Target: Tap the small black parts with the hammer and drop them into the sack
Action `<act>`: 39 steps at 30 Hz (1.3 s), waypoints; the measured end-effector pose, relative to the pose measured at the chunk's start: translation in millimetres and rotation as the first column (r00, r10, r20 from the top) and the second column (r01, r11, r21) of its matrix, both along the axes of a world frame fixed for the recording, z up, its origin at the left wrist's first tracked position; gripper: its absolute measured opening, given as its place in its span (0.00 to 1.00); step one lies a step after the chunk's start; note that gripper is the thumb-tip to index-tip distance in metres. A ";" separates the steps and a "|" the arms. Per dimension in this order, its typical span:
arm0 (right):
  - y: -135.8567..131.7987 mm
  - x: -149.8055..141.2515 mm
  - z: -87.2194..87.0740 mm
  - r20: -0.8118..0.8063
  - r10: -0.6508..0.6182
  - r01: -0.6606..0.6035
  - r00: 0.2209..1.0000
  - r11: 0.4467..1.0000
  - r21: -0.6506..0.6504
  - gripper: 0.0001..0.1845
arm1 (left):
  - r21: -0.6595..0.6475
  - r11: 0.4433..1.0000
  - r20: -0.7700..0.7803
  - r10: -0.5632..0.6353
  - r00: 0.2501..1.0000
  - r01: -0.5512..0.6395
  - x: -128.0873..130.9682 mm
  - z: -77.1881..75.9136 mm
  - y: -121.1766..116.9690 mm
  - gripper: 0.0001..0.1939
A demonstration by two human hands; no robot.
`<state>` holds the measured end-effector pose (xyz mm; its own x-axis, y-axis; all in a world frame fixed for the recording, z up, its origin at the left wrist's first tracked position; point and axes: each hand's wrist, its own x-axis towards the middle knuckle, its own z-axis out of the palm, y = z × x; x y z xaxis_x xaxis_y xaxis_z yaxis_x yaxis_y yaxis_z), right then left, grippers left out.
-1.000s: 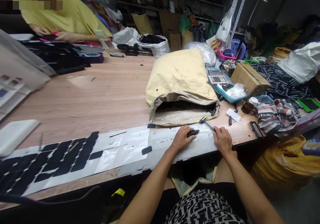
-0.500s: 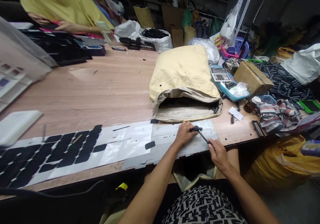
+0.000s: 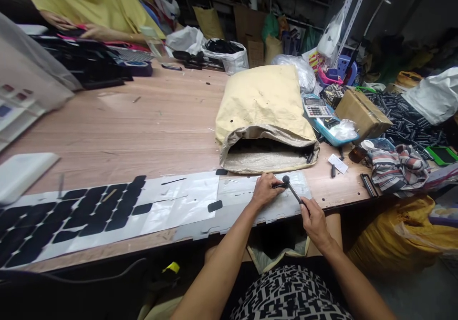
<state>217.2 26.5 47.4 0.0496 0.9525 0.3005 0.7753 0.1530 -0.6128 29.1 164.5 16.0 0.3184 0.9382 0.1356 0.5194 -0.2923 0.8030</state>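
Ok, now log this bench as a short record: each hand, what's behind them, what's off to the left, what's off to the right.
Left hand: holding a small black piece
Right hand: gripping a hammer-like tool, head at the piece; contact unclear
Behind: pale yellow sack, mouth open toward the hands
Left: flat black pieces on a white sheet
Right: calculator, cardboard box

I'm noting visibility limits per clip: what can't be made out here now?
Head view, all:
Black piece: partly covered by the left hand.
Hammer: handle end hidden by the right hand; its head overlaps the piece, so contact is unclear.
Cream sack: deeper contents lost in shadow.
White card: print too small.
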 end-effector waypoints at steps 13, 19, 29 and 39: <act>39.8 33.5 1.7 0.341 -0.189 0.189 0.921 0.981 0.036 0.18 | 0.027 0.999 -0.018 -0.020 1.000 0.020 -2.6 0.1 0.1 0.07; 60.3 39.1 -9.7 0.596 -0.223 0.202 0.771 0.974 0.103 0.16 | 0.028 0.999 -0.023 -0.038 0.999 0.039 -6.0 -2.2 -1.0 0.07; 58.3 35.3 -14.4 0.580 -0.244 0.221 0.777 0.969 0.113 0.16 | 0.051 0.971 -0.076 -0.228 0.971 0.232 -16.3 6.5 -26.4 0.08; 57.9 34.9 -15.3 0.596 -0.252 0.222 0.762 0.967 0.125 0.16 | 0.138 0.912 -0.273 -0.339 0.900 0.386 -21.5 9.5 -121.8 0.22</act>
